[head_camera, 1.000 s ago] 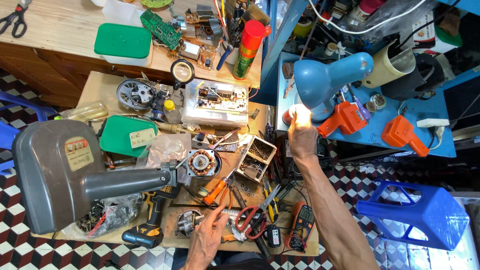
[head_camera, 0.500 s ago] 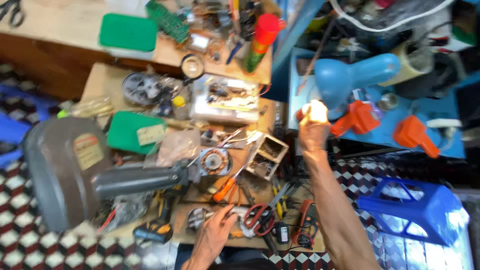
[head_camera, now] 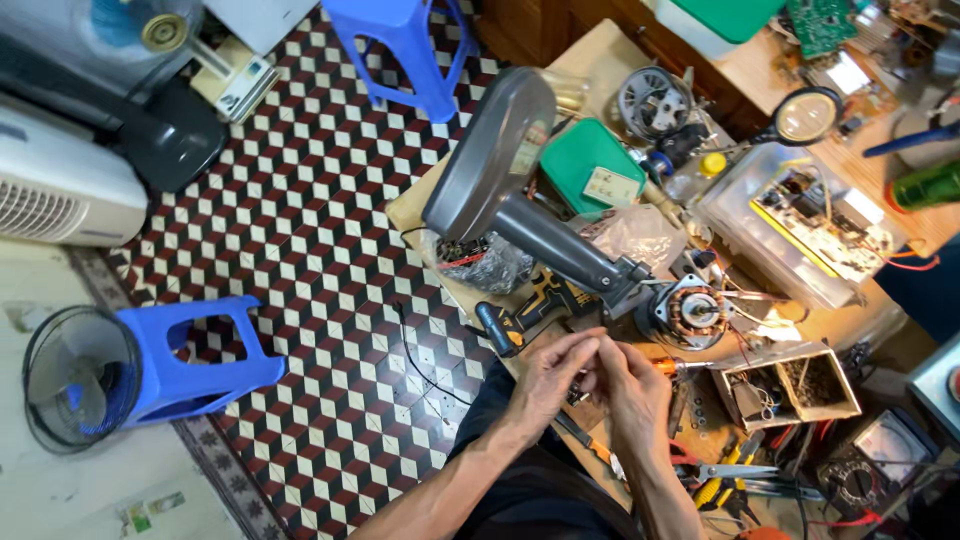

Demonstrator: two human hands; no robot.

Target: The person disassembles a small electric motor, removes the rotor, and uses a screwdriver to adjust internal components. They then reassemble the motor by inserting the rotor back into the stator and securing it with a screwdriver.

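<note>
At the near edge of the cluttered workbench (head_camera: 420,205), the left hand (head_camera: 545,385) and right hand (head_camera: 635,395) met fingertip to fingertip, pinching something too small to identify, while the orange-handled screwdriver (head_camera: 672,367) lay just beyond the right hand, shaft pointing away rightward.

Whatever the left hand (head_camera: 548,378) pinches stays hidden.

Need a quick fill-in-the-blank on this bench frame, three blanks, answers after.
1. The left hand and right hand meet over the ____.
2. The stool lying on its side is ____ in colour.
3. The fan stand lying across the workbench is ____ in colour.
Answers: workbench; blue; grey
</note>
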